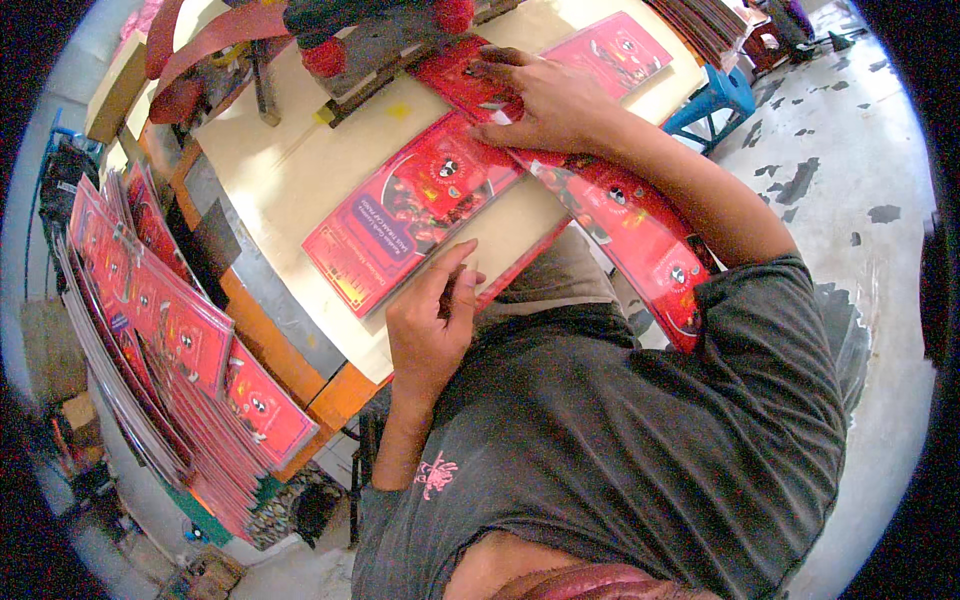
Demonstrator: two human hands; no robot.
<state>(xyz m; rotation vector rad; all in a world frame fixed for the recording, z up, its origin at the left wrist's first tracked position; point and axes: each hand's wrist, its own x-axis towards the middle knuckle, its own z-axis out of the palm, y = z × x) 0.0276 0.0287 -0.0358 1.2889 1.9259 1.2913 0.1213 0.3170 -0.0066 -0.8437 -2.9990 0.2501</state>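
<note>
A red printed cardboard sheet (410, 210) lies slanted on the pale tabletop (280, 170). My left hand (430, 325) is at the sheet's near corner, with thumb and fingers pinched on its edge. My right hand (540, 100) rests flat on the far end of the sheet, fingers spread, close to the machine (350, 45) at the table's back. A long stack of the same red sheets (640, 235) runs under my right forearm toward my body.
Several stacks of red sheets (170, 320) stand fanned out on the left, beside the table's orange edge (300, 370). Another red sheet (620, 50) lies at the far right of the table. A blue stool (720, 95) stands on the stained grey floor (860, 150).
</note>
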